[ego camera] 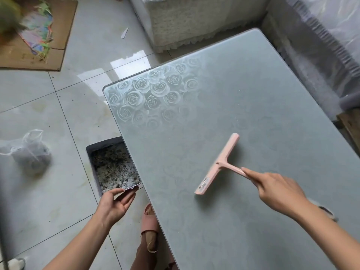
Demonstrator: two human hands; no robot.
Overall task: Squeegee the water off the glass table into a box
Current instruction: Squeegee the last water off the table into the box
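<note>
A pink squeegee lies with its blade on the glass table, which has a rose pattern at its far left corner. My right hand grips the squeegee's handle, forefinger stretched along it. A grey box with dark specks and wet residue inside sits just below the table's left edge. My left hand holds the box's near rim, thumb on top and fingers underneath. No clear pool of water shows on the glass.
A tied plastic bag lies on the tiled floor at left. Cardboard with colourful paper is at the far left. A lace-covered sofa borders the table's far side. My foot in a pink slipper stands beside the table.
</note>
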